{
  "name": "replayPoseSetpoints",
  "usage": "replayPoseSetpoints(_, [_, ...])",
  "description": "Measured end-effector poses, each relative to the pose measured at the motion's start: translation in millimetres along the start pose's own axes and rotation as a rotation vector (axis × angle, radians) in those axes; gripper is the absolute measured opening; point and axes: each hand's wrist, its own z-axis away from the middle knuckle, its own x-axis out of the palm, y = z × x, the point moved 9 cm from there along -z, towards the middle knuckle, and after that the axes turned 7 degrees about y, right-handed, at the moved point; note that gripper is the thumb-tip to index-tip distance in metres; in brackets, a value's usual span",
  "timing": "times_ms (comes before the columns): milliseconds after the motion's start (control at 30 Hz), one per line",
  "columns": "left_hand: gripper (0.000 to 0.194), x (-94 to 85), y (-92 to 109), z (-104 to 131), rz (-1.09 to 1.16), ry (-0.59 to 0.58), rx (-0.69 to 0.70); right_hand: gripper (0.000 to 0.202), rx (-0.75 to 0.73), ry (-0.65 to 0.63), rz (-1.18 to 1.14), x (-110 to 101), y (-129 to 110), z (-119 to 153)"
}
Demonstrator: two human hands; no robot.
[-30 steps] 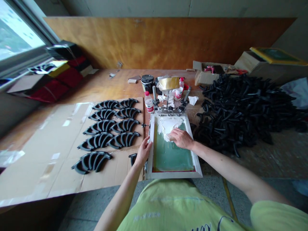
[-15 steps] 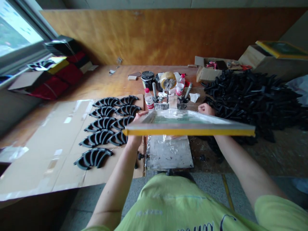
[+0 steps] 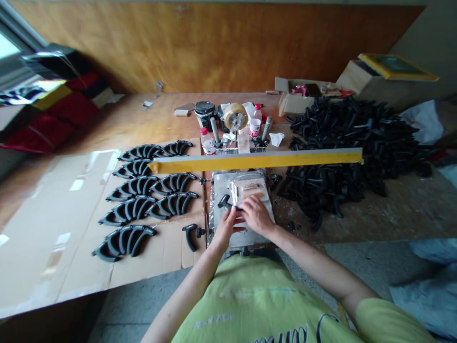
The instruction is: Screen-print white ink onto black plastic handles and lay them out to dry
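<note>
Over the metal base plate [image 3: 219,188], both hands meet at a black curved handle with a T-shaped head [image 3: 224,201]. My left hand [image 3: 223,232] has thumb and fingers at the near end of its stem. Reaching in from the right, my right hand [image 3: 256,216] closes its fingertips on the same end, which they partly hide. A small block [image 3: 252,188] is fixed on the plate just beyond my fingers. Above and behind the hands, the yellow-edged screen frame [image 3: 257,160] stands raised, seen edge-on, with neither hand on it.
Rows of black handles [image 3: 124,205] lie on cardboard [image 3: 71,228] at left, with a single handle [image 3: 191,237] near the plate. A large pile of black handles [image 3: 328,186] fills the right. Behind the frame are a tape roll [image 3: 234,117], bottles and a black tub [image 3: 204,114].
Both hands have left the screen frame and come down together over the plate, now at a black handle. The frame now sits higher in view. A single handle shows on the cardboard beside the plate.
</note>
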Motion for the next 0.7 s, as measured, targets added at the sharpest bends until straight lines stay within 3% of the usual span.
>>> replayPoseSetpoints(67, [0.055,-9.6,2.2,3.4,-0.051,0.034,0.054,0.013,-0.088,-0.064,-0.084,6.1,-16.1,12.0])
replayPoseSetpoints(133, [0.056,-21.1,10.3,7.4,-0.161,0.015,0.099,0.02,-0.01,-0.051,-0.078,-4.3,13.0,20.0])
replayPoseSetpoints(233, [0.058,-39.8,23.7,16.6,-0.25,-0.03,0.151,0.029,0.347,0.019,0.22,-41.1,120.9,33.4])
replayPoseSetpoints(300, [0.058,-49.2,30.2,23.3,-0.254,-0.041,0.176,0.037,0.544,-0.107,0.444,-53.4,189.9,48.4])
replayPoseSetpoints(367, [0.056,-53.7,33.9,28.6,-0.242,-0.046,0.192,0.044,0.65,-0.314,0.554,-51.3,234.1,65.3])
replayPoseSetpoints(433, [0.055,-54.8,36.3,31.6,-0.226,-0.046,0.203,0.047,0.657,-0.443,0.602,-46.9,248.6,75.3])
replayPoseSetpoints(533, [0.055,-57.4,38.2,32.3,-0.213,-0.049,0.213,0.052,0.613,-0.461,0.629,-50.2,240.1,71.3])
replayPoseSetpoints(633, [0.057,-78.8,34.6,27.4,-0.24,0.0,0.215,0.046,0.665,-0.347,0.589,-71.4,230.8,54.2])
replayPoseSetpoints(700, [0.06,-111.7,27.4,21.7,-0.268,0.102,0.221,0.034,0.77,-0.2,0.434,-87.4,227.2,43.2])
